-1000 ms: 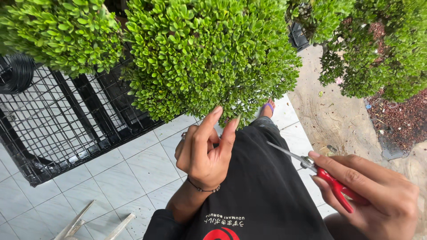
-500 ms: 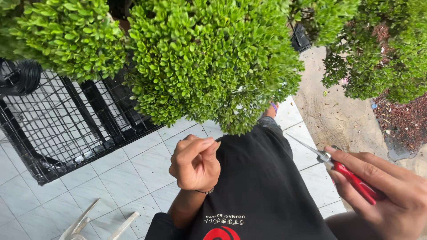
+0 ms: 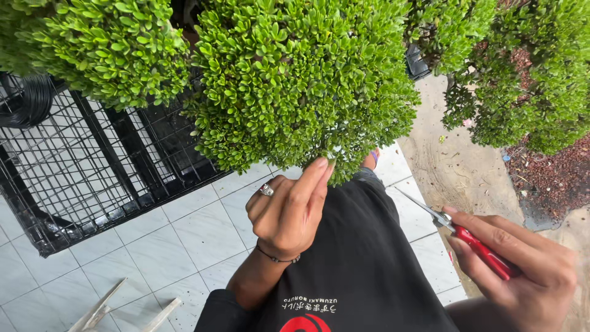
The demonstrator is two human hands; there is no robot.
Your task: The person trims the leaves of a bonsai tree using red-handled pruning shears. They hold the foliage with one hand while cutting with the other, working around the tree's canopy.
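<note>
A dense round pad of small green leaves (image 3: 307, 80) fills the top middle of the head view. My left hand (image 3: 287, 209) reaches up under its lower edge, thumb and forefinger pinched together on the tips of the lowest leaves; a ring sits on one finger and a dark band on the wrist. My right hand (image 3: 522, 270) is low at the right, gripping red-handled scissors (image 3: 467, 237) whose shut metal blades point up-left, short of the foliage. My black-clothed lap lies below both hands.
A black wire-mesh rack (image 3: 80, 172) stands at left on white floor tiles (image 3: 172, 240). More leafy pads hang at top left (image 3: 104, 49) and right (image 3: 522, 80). Bare concrete and reddish gravel (image 3: 553, 172) lie at right. Pale sticks (image 3: 98, 307) lie at bottom left.
My left hand dropped away from the foliage into a fist, then rose again and now pinches the lower leaves. My right hand with the scissors shifted slightly and stays low.
</note>
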